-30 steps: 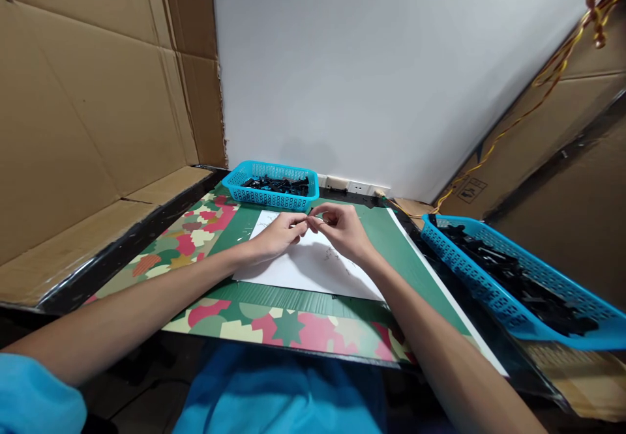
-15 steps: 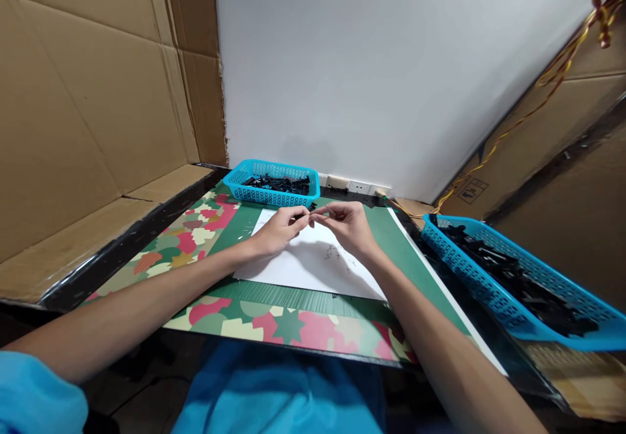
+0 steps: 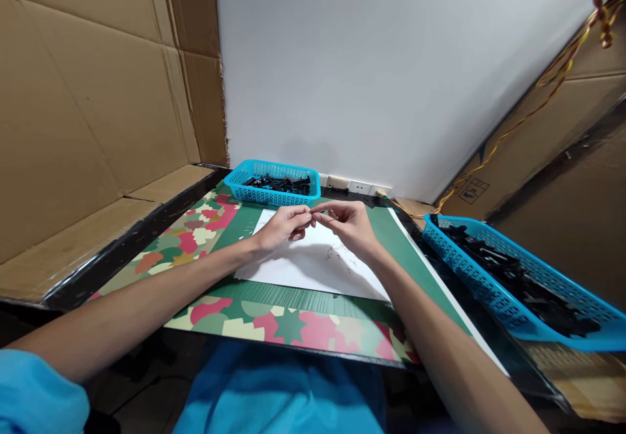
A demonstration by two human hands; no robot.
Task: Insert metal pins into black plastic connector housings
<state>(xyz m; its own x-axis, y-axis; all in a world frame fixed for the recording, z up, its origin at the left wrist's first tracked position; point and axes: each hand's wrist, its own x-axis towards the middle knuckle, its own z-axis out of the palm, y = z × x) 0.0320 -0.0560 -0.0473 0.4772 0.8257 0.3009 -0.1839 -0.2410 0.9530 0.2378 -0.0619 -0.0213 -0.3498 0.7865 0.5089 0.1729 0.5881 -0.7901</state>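
My left hand (image 3: 284,225) and my right hand (image 3: 347,222) meet fingertip to fingertip just above a white sheet of paper (image 3: 313,264) on the green mat (image 3: 415,251). Both pinch closed around a tiny dark piece that is too small to name. A few small dark specks lie on the paper under my right hand. Right behind my hands stands a small blue basket (image 3: 274,183) of black parts.
A long blue basket (image 3: 518,284) full of black parts sits at the right edge of the table. A camouflage-pattern mat (image 3: 195,232) covers the left and front. Cardboard walls stand at left and right, and a wall socket strip (image 3: 355,187) runs along the back.
My hands stayed together over the paper, lifting a little and shifting slightly away from me; the fingers reworked their pinch on the small piece.
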